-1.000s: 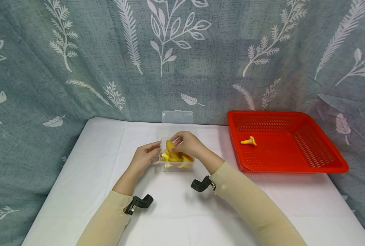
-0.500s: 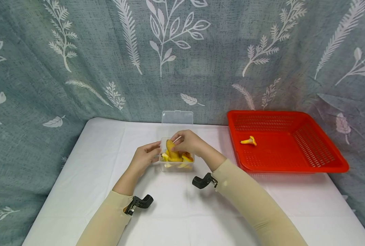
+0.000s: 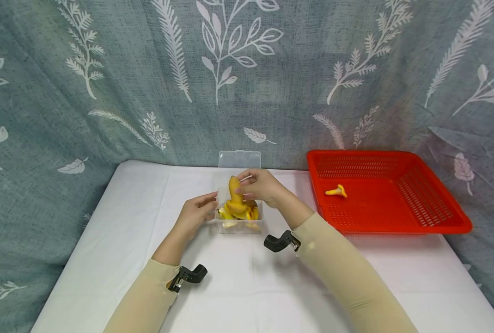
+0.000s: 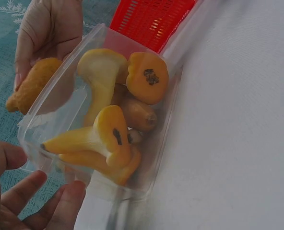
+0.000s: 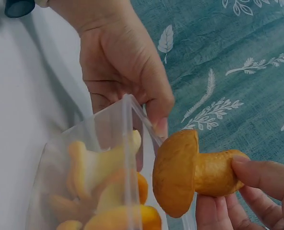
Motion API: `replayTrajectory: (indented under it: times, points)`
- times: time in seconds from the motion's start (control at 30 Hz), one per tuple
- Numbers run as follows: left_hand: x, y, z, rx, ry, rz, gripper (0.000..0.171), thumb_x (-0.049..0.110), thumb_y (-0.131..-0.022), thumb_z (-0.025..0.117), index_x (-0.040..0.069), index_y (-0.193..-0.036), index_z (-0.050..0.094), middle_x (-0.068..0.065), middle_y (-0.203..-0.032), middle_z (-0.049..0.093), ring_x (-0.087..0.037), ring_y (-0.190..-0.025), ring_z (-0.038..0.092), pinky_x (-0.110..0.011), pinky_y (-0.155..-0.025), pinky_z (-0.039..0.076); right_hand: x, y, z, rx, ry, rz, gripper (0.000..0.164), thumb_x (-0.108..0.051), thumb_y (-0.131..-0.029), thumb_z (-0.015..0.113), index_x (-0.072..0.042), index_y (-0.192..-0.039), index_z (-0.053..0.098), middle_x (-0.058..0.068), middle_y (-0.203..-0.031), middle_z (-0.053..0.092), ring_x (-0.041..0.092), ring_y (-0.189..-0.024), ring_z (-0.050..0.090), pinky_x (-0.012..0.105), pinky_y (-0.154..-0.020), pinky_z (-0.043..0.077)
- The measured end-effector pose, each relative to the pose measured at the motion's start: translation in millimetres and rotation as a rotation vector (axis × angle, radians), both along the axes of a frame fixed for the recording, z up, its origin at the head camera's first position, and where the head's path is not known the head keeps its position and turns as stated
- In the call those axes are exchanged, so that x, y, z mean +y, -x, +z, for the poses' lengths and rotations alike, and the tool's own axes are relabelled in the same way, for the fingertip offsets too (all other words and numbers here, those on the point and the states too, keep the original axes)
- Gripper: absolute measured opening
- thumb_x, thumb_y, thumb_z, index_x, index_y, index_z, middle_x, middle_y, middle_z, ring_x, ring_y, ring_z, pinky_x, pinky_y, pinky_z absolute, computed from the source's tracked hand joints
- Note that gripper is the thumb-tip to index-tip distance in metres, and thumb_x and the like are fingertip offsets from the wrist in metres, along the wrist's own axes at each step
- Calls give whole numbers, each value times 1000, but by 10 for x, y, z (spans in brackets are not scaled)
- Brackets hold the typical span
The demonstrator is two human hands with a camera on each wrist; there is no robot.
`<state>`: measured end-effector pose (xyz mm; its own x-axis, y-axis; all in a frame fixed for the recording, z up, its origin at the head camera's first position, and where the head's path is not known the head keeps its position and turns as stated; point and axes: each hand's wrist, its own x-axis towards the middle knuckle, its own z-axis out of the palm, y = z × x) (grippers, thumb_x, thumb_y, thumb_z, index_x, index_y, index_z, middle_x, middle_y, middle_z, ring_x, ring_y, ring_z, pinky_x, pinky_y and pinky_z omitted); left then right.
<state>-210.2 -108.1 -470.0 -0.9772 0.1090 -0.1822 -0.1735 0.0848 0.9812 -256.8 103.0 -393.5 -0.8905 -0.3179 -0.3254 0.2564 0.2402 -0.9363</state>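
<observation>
My right hand point(image 3: 260, 188) pinches a large yellow mushroom point(image 5: 175, 172) by its stem, thumb on one side and fingers on the other. In the head view the mushroom stands cap down over the clear plastic box point(image 3: 239, 226). Several yellow mushrooms point(image 4: 101, 139) lie inside the box, visible through its walls. At the box's left side is my left hand point(image 3: 196, 213), its fingertips against the outside of the wall and its fingers relaxed. The box's lid point(image 3: 240, 160) stands open at the back.
A red slotted plastic basket point(image 3: 380, 229) sits at the right on the white-covered table point(image 3: 84, 259). One small yellow mushroom point(image 3: 336, 191) lies in it. A blue-green curtain point(image 3: 147, 69) with white leaf prints hangs behind the table.
My right hand has lifted the large mushroom up and slightly right, away from the others in the box. My left hand has stayed at the box's side.
</observation>
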Motion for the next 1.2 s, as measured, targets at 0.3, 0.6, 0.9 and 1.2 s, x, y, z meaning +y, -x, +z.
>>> replayTrajectory:
  times: [0.3, 0.6, 0.9, 1.2]
  points:
    - [-13, -20, -24, 10, -17, -10, 43, 22, -88, 61, 11, -130, 54, -3, -131, 51, -20, -111, 54, -37, -87, 51, 121, -70, 223, -44, 133, -50, 41, -1, -76, 73, -3, -114, 55, 16, -110, 58, 27, -95, 62, 38, -82, 54]
    - [-29, -29, 5, 4, -19, -1, 46, 22, -88, 61, 9, -131, 52, -8, -134, 48, -23, -111, 54, -35, -85, 53, 303, -51, 389, -28, 173, -52, 37, -3, -78, 71, -2, -112, 54, 15, -110, 60, 28, -99, 60, 40, -86, 52]
    - [-9, -8, 1, 4, 13, 5, 44, 21, -89, 60, 10, -131, 53, -8, -133, 50, -24, -109, 56, -34, -83, 53, 525, -31, 476, -45, 212, -69, 37, -3, -79, 70, -2, -112, 53, 17, -116, 55, 28, -100, 58, 41, -87, 51]
    - [13, -10, -11, 1, 15, -9, 45, 23, -89, 60, 11, -131, 52, -5, -132, 50, -23, -106, 58, -33, -83, 53, 921, -68, 668, -51, 250, -87, 37, -6, -80, 71, -4, -111, 52, 12, -112, 57, 24, -94, 62, 39, -88, 51]
